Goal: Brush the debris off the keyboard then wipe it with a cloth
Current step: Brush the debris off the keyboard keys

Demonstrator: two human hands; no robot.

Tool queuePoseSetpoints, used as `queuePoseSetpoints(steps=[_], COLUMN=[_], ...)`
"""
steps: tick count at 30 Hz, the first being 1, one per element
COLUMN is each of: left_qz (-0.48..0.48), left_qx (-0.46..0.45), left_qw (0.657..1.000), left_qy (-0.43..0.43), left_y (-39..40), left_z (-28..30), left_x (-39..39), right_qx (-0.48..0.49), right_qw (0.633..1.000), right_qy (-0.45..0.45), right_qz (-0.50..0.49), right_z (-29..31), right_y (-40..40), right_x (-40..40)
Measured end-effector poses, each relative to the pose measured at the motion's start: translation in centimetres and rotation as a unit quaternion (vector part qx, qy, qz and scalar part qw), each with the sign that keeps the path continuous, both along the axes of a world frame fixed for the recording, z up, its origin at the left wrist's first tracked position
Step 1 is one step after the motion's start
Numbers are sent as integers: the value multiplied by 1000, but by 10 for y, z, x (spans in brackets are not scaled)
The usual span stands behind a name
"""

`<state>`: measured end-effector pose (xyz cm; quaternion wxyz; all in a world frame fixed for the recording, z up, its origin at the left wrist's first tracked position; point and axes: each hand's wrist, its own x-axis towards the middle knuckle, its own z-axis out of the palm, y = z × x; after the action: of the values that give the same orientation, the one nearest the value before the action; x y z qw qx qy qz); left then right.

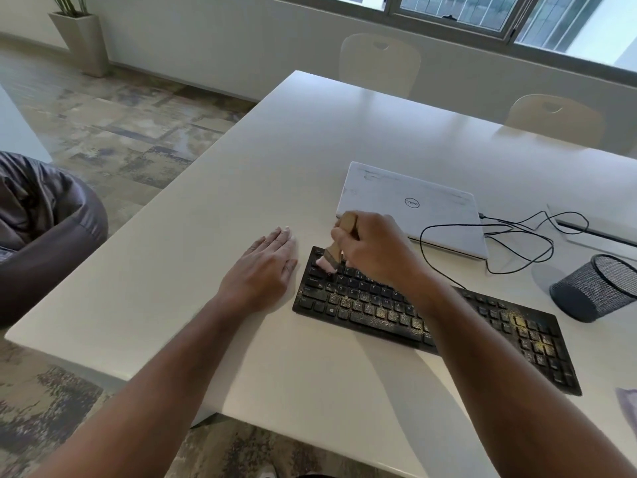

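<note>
- Head view: your right hand [370, 251] is curled round the wooden handle of a brush [339, 244], gripping it w/ the handle top poking out above your knuckles.
- Brush is tilted, bristles [325, 265] pale pink, down on the keys at the far-left corner of the keyboard [379, 305].
- Keyboard is black, lying at an angle on the white table [241, 188], its left end near your left hand, its right end w/ the numpad nearer the table's right side.
- Yellowish debris [375, 310] is scattered over the middle key rows, plus a thicker patch on the numpad [532, 334].
- Your left hand [265, 267] lies flat on the table, fingers straight and together, palm down, holding nothing. It sits just beside the keyboard's left edge; can't tell if the thumb touches it.
- Your right forearm crosses over the keyboard's middle, hiding some keys.
- Cloth [627, 405]: only a pale scrap shows at the right frame edge, on the table near the keyboard's numpad end.
- Behind the keyboard: a closed white laptop [413, 208], w/ a black cable [517, 243] looping across the table to its right.
- Black mesh cup [596, 288] lies tipped on its side, right of the keyboard's far edge.
- Two pale chairs [379, 63] stand at the table's far side; a dark beanbag [41, 229] sits on the floor at left.
</note>
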<state>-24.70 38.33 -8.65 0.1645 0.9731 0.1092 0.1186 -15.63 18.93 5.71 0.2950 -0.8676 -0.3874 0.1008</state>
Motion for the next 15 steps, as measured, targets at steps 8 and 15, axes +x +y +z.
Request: queuePoseSetpoints(steps=[8,15], left_qz=[4,4], left_qx=[-1,-5], left_qw=[1000,1000], left_qy=[5,5], left_y=[0,0], left_z=[-1,0], left_x=[2,1], right_qx=[83,84], right_qw=[989,985], right_qy=[39,56], right_qz=[-114,-139], right_z=[-5,-11], right_y=[-3,-3], right_x=[-13,-18])
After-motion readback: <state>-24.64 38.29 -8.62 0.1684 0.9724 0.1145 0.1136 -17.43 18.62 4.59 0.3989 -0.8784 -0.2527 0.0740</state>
